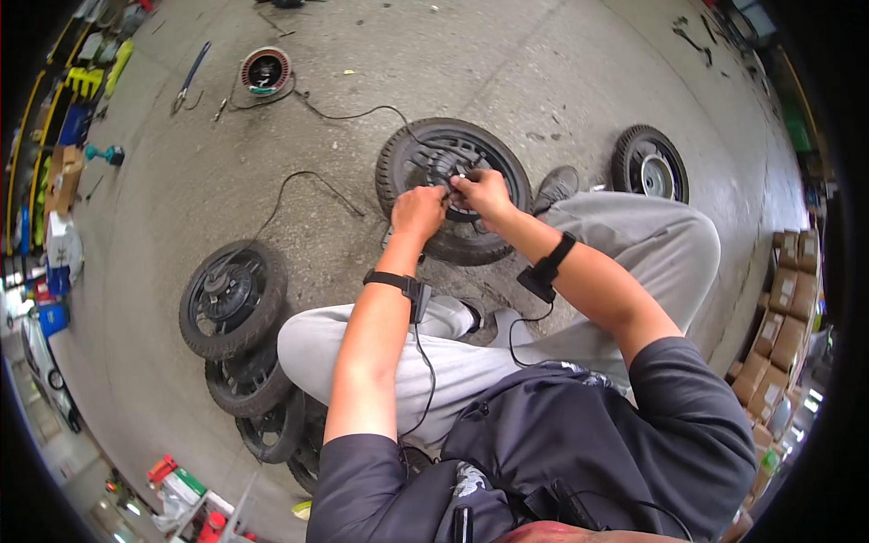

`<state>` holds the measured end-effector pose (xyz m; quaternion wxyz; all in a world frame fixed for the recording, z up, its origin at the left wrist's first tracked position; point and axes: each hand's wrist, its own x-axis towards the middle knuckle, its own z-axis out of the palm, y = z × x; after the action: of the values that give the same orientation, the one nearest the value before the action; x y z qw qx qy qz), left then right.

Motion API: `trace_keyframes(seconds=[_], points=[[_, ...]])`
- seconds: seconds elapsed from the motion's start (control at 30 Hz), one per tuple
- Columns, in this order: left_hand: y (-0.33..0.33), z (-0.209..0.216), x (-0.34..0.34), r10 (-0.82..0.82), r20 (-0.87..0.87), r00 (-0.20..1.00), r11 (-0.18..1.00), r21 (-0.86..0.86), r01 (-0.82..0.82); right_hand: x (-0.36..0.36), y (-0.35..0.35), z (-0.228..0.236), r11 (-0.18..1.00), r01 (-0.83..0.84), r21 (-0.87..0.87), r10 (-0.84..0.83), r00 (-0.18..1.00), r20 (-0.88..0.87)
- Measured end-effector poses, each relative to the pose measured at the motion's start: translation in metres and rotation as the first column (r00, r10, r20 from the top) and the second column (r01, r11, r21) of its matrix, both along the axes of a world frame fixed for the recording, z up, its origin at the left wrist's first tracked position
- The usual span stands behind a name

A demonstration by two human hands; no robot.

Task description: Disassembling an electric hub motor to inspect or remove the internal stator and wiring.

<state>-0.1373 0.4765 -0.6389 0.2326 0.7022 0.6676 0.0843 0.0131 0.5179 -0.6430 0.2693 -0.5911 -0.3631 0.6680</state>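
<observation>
A black spoked wheel with a knobbly tyre lies flat on the floor in front of me. Over its hub, my left hand is closed, knuckles up, with its fingertips hidden. Just beside it, my right hand pinches at something small near the wheel's middle. The fingers cover most of what both hands grip, so I cannot make out its kind. A thin black cable runs across the floor to the hub from a round copper-wound motor stator.
To the left, several wheels are stacked, with a loose cable trailing from the top one. Another wheel lies to the right, past my shoe. A blue-handled tool and a teal power drill lie farther left. Cardboard boxes line the right.
</observation>
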Motion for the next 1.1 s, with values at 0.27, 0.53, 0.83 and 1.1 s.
trace_keyframes(seconds=[0.27,0.53,0.83,1.1], points=[[0.003,0.0,-0.001,0.011,0.028,1.0,1.0,-0.028,-0.01,0.001,-0.008,0.004,0.908,-0.227,0.352,0.144,0.958,0.247],[0.005,-0.004,0.001,0.002,-0.035,0.999,1.0,0.001,-0.002,-0.017,-0.036,-0.008,0.922,0.327,0.205,-0.284,0.935,-0.214],[0.003,0.004,0.004,0.02,-0.02,1.0,1.0,-0.008,-0.02,-0.004,-0.005,-0.013,0.968,0.191,-0.164,-0.242,0.883,-0.401],[0.004,0.003,0.004,0.014,-0.031,0.999,1.0,0.003,-0.014,-0.007,-0.024,-0.008,0.927,0.374,0.014,-0.325,0.823,-0.465]])
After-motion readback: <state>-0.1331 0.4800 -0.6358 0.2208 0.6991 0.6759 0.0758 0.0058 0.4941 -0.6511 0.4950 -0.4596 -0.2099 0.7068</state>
